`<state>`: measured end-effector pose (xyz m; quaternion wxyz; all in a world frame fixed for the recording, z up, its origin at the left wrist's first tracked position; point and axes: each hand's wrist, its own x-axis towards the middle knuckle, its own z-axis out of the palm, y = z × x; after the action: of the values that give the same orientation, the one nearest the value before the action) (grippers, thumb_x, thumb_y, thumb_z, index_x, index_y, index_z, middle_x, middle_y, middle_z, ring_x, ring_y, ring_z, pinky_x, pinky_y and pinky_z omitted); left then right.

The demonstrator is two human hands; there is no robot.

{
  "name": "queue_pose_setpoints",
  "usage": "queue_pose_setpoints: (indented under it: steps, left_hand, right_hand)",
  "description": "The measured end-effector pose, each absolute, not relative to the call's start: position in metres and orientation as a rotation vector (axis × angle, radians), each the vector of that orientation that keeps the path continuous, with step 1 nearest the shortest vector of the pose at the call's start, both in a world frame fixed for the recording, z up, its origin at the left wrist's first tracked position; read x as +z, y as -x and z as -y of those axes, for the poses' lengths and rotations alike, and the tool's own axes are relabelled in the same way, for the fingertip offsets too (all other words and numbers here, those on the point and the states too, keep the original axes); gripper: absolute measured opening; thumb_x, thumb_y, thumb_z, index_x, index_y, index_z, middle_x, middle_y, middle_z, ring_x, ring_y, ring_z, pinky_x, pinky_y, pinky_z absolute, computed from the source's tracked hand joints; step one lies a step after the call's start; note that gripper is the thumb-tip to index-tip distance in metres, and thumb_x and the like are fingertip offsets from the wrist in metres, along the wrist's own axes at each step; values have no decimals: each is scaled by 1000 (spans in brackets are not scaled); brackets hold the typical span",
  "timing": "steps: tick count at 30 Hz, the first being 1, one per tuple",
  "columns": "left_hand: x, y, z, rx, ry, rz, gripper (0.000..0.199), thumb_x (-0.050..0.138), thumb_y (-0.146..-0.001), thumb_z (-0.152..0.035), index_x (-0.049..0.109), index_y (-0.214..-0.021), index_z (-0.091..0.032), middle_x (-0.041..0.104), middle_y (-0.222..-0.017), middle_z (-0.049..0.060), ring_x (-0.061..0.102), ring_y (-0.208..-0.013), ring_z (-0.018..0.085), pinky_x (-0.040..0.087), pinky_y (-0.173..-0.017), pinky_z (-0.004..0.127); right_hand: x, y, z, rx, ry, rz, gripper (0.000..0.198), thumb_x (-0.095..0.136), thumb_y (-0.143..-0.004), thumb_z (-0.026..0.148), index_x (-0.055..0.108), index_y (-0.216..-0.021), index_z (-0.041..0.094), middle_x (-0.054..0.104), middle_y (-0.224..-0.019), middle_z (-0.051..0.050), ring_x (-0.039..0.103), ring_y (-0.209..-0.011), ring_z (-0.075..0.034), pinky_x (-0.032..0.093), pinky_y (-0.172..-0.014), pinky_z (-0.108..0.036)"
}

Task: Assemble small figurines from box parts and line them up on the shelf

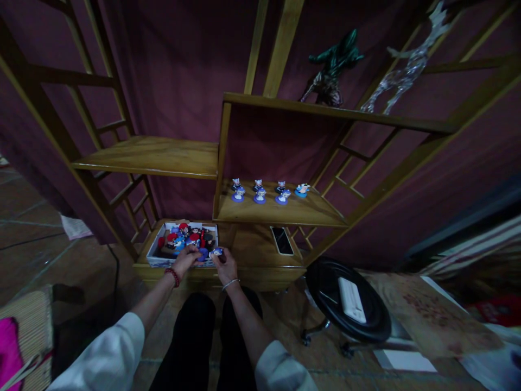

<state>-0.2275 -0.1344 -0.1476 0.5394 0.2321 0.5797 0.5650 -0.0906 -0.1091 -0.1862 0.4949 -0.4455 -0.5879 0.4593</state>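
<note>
My left hand [188, 259] pinches a purple round base [202, 253] at the front right corner of a shallow box. Close beside it, my right hand [226, 269] is closed on a small blue-and-white figurine [217, 252]. Whether base and figurine touch I cannot tell. Several figurines with red, blue and black parts lie jumbled inside the white-rimmed box [154, 251]. On the middle shelf [244, 215], small figurines stand in two rows, the front ones on purple bases [260, 199]. A blue-based figurine [302, 190] is at the right end.
A phone [282, 241] lies on the lower shelf, right of the box. Above stand a green statue [336, 68] and a clear deer figure [409, 70]. A black round stool [348, 298] bearing a white object [352, 300] is at the right. An upper left shelf [154, 155] overhangs the box.
</note>
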Motion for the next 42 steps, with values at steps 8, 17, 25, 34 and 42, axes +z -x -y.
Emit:
queue_pose_setpoints:
  steps: [8, 17, 25, 34, 42]
  left_hand:
    - [-138, 201, 145, 1361, -571, -1236, 21, 67, -52, -11, 50, -63, -15, 53, -63, -3, 57, -65, 13, 53, -66, 34]
    - [-125, 180, 158, 1368, -591, -1078, 26, 72, -52, -18, 49, -64, -15, 57, -65, -2, 58, -65, 12, 52, -67, 32]
    - [-109, 169, 172, 1352, -583, -881, 22, 72, -56, -16, 52, -66, -14, 55, -65, -3, 57, -67, 10, 50, -75, 34]
    - [-95, 163, 182, 1335, -664, -859, 22, 70, -62, -18, 60, -81, -14, 60, -76, 2, 58, -74, 13, 49, -75, 32]
    - [-90, 169, 188, 1348, -681, -852, 36, 67, -66, -17, 61, -101, -16, 63, -94, 6, 59, -85, 14, 46, -79, 27]
  right_hand:
    - [-173, 70, 120, 1123, 1073, 1330, 29, 59, -69, 34, 57, -91, 16, 63, -78, -2, 58, -69, -13, 48, -65, -24]
    - [-157, 54, 128, 1148, 1109, 1229, 29, 62, -65, 38, 59, -83, 16, 63, -74, -1, 57, -67, -13, 47, -66, -25]
    - [-136, 38, 138, 1116, 1105, 1237, 27, 62, -65, 35, 58, -83, 16, 62, -75, -1, 57, -68, -13, 47, -66, -25]
    - [-124, 28, 142, 1084, 1091, 1298, 31, 62, -65, 37, 60, -89, 17, 62, -76, 0, 57, -67, -12, 47, -64, -24]
    - [-108, 36, 149, 1159, 1072, 1263, 32, 59, -67, 42, 61, -87, 17, 64, -76, -1, 59, -63, -13, 50, -60, -26]
